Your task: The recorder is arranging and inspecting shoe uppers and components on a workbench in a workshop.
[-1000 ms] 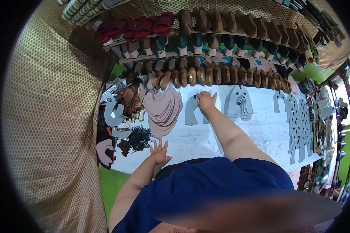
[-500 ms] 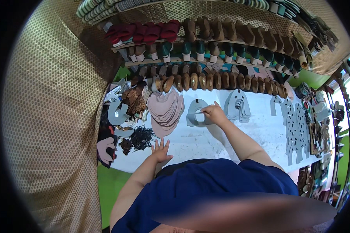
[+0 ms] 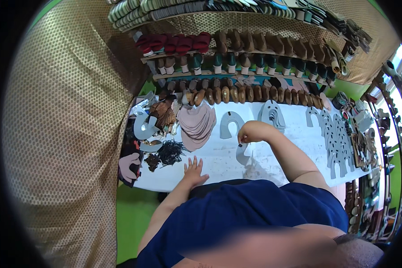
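— Looking at the right hand (image 3: 251, 132), what did it have?

— Its fingers were bunched, pinching the top end of a grey piece (image 3: 243, 153) at the middle of the white table (image 3: 219, 166). The piece hung from the fingertips toward the person, long axis running roughly from the shelves to the near edge, rounded end nearest the body. Whether that end touched the table, I couldn't tell.

— And the left hand (image 3: 194, 169)?

— Flat on the table near its front edge, fingers spread, holding nothing.

— What lay around?

— A grey horseshoe cutout (image 3: 231, 124) just beyond the right hand, a pink stack (image 3: 196, 125) to its left, black bits (image 3: 169, 152) beside the left hand.
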Motion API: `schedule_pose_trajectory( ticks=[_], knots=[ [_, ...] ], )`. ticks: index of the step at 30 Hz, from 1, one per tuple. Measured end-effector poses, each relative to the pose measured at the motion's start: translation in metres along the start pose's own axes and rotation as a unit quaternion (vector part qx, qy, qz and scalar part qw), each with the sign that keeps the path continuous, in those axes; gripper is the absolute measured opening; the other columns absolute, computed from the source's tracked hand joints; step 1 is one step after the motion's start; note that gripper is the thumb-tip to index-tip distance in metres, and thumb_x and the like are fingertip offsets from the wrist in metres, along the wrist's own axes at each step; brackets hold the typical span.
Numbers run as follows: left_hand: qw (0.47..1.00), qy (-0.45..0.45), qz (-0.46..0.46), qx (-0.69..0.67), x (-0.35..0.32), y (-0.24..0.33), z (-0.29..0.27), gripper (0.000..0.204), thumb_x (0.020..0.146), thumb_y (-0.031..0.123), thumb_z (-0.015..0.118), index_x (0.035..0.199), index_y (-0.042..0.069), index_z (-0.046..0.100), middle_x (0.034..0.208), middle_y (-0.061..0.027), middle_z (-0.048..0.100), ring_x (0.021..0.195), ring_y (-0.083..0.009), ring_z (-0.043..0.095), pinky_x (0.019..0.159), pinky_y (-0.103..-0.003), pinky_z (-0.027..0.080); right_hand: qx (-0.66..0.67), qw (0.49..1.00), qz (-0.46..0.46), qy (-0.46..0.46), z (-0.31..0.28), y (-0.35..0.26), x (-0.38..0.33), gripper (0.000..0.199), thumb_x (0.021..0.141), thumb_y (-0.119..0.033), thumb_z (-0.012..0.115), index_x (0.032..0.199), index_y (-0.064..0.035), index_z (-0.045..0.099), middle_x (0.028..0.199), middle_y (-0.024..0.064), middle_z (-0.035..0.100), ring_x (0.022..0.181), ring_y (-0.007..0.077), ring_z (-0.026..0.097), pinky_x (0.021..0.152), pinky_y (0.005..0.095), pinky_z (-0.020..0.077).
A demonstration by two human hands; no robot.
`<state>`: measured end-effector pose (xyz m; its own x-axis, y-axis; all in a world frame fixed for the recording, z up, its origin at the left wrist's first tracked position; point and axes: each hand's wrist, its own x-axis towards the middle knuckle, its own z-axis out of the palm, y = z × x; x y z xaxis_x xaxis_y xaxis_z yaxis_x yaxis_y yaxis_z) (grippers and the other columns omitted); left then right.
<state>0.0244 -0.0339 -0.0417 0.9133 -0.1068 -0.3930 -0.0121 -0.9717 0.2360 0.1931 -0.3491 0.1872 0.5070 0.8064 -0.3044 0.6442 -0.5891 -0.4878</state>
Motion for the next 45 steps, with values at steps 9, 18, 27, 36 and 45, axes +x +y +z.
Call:
schedule_pose_trajectory(
  ticks=[9,18,27,36,45],
  knots=[
    [0.988,0.111,-0.108,-0.017,-0.065,-0.038,0.03,0.088,0.09,0.055,0.056,0.159,0.017,0.017,0.167,-0.0148,0.003,0.152,-0.0398,0.0,0.118,-0.062,0.003,-0.105,0.978,-0.176,0.027,0.13,-0.028,0.174,0.027,0.08,-0.021,0.068,0.105,-0.016,0.075,0.099,0.0108,0.073,0.095,0.0301,0.068,0.089,0.0459,0.0502],
    [0.989,0.066,-0.133,-0.014,-0.101,-0.063,0.03,0.095,0.083,0.065,0.06,0.159,0.024,0.021,0.167,-0.0111,0.009,0.152,-0.0389,0.003,0.117,-0.063,0.007,-0.16,0.967,-0.067,0.184,0.244,-0.026,0.144,0.065,0.092,-0.038,0.059,0.15,-0.0188,0.039,0.157,0.0112,0.035,0.146,0.0323,0.031,0.115,0.0619,0.023],
    [0.989,0.098,-0.111,0.0,-0.104,-0.068,0.029,0.103,0.075,0.071,0.065,0.158,0.026,0.025,0.167,-0.0085,0.012,0.153,-0.0352,0.006,0.118,-0.063,0.006,-0.204,0.976,-0.057,0.051,0.264,-0.016,0.107,0.064,0.099,-0.05,0.042,0.156,-0.0269,0.027,0.165,0.0093,0.017,0.153,0.032,0.012,0.12,0.0587,0.0076],
    [0.988,0.105,-0.108,0.025,-0.104,-0.123,0.009,0.086,0.085,0.062,0.059,0.157,0.024,0.028,0.167,-0.0128,0.005,0.153,-0.0385,0.001,0.117,-0.064,0.004,-0.178,0.984,-0.001,0.023,0.265,-0.012,0.062,0.063,0.099,-0.053,0.042,0.156,-0.0315,0.027,0.166,0.0068,0.015,0.153,0.0333,0.009,0.119,0.0626,0.0079],
    [0.926,0.269,-0.263,-0.035,-0.102,-0.208,-0.03,0.052,0.09,0.041,0.063,0.138,0.022,0.058,0.166,-0.013,0.007,0.152,-0.0402,0.0,0.116,-0.064,0.004,-0.175,0.969,0.162,0.062,0.268,-0.007,0.039,0.064,0.097,-0.055,0.045,0.155,-0.0343,0.028,0.165,0.009,0.018,0.152,0.0384,0.012,0.116,0.0643,0.0174]
  ],
)
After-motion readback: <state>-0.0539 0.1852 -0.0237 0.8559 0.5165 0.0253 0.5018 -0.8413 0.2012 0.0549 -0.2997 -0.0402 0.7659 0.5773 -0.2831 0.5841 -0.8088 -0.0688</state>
